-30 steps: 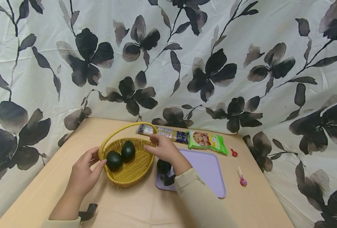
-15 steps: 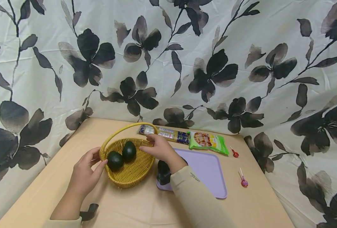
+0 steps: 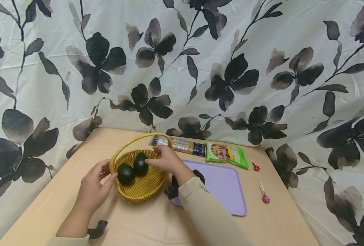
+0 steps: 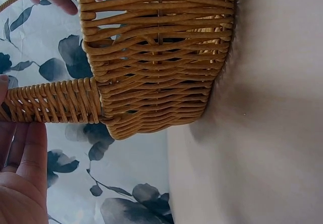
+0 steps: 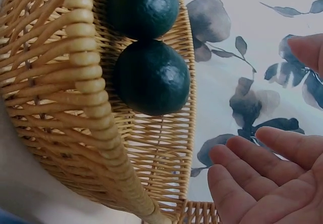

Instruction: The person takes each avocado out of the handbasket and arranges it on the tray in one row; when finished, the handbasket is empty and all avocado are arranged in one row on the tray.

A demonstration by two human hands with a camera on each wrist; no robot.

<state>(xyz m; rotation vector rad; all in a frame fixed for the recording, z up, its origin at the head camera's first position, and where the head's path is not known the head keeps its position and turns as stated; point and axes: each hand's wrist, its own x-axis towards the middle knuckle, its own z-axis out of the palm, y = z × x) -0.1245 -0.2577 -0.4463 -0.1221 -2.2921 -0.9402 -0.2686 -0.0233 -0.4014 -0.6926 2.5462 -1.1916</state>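
Basket [image 3: 142,191], left grip [image 3: 97,181] pinching its handle [image 3: 132,139] at nine o'clock, right grip [image 3: 166,161] hovering fingers-apart at two, green packet [image 3: 226,153] lettering blurring, tray [image 3: 223,189] rim lying at three.

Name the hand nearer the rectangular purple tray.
Right. The right hand is just left of the tray; the left hand is farther left, holding the rounded yellow wicker basket.
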